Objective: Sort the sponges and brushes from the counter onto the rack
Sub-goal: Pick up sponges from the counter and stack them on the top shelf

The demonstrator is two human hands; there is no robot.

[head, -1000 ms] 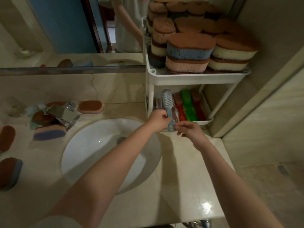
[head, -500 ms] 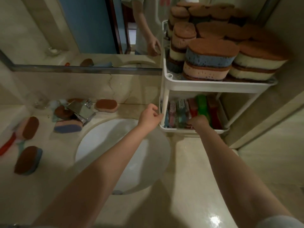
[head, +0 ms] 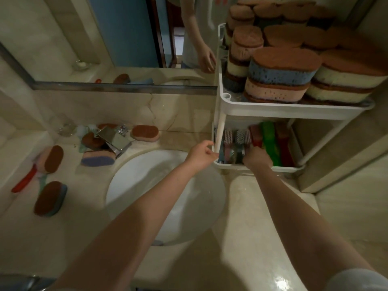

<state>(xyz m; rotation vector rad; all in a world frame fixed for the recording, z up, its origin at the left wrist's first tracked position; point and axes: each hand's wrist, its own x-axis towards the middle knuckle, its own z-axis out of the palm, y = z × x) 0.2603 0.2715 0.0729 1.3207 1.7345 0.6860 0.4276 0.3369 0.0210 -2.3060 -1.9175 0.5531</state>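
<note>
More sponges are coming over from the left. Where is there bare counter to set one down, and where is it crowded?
Bare: the counter between the basin and the counter's right edge, in front of the rack; also the near-left stretch between the blue-backed sponge and the basin. Crowded: around the faucet, and both rack trays.

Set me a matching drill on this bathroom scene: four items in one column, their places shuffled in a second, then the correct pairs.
Items
1. blue-on-pink sponge stack
2. green brush
3. red-handled brush
4. purple sponge

Places
A. lower shelf of the rack
B. far left of the counter
C. upper shelf of the rack
D. on the counter, just in front of the faucet

Pairs: 1-C, 2-A, 3-B, 4-D
</note>
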